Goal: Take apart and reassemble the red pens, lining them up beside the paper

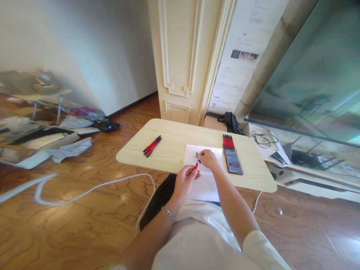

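My left hand (185, 180) is closed round the red barrel of a pen (196, 166), over a white sheet of paper (201, 189). From the barrel's upper end a thin light-coloured piece (199, 156), which looks like the refill, points away from me. The fingers of my right hand (207, 159) pinch it near its top. Small dark pen parts (197, 153) lie on the paper by my fingertips, partly hidden. Several red and black pens (152, 146) lie together at the table's left, and another row of red pens (228, 141) is at the right.
A phone (234, 162) with a blurred screen lies right of the paper on the pale wooden table (171, 133). Behind it is a black bag (231, 122). A white cable (112, 180) runs over the floor at left. Boxes and bags (42, 146) stand far left.
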{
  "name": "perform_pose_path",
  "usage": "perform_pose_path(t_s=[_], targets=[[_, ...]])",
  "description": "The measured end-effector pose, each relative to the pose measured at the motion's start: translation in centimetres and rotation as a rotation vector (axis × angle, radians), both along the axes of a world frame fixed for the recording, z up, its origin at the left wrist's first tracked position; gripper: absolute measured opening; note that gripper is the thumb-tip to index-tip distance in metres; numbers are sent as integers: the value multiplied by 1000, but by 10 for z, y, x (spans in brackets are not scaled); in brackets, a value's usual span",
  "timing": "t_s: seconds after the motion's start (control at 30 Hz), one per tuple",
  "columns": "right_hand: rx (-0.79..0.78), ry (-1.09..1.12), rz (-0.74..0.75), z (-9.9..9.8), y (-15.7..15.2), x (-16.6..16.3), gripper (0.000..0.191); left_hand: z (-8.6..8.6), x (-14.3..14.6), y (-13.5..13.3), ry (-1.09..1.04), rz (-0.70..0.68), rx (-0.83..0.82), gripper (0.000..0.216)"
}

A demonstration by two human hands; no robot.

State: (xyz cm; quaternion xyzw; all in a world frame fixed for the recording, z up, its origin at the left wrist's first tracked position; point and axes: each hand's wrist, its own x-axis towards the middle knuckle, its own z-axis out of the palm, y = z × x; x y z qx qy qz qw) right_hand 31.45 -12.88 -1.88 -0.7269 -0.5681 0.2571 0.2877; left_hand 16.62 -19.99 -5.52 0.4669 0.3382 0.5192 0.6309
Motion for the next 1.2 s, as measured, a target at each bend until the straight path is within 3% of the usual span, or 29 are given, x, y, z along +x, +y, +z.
perform_pose_path(t_s=[0.17,0.3,0.43,1.2], targets=[[294,745,6,15,-19,17,28,1,3,-2,-5,-21,-7,33],[419,981,-22,35,-30,18,31,2,5,-5,6,-45,7,32],[412,1034,-16,44,-35,12,30,3,5,-6,14,-49,17,31],[377,992,-1,45,-43,9,32,7,5,-7,42,-37,20,32]])
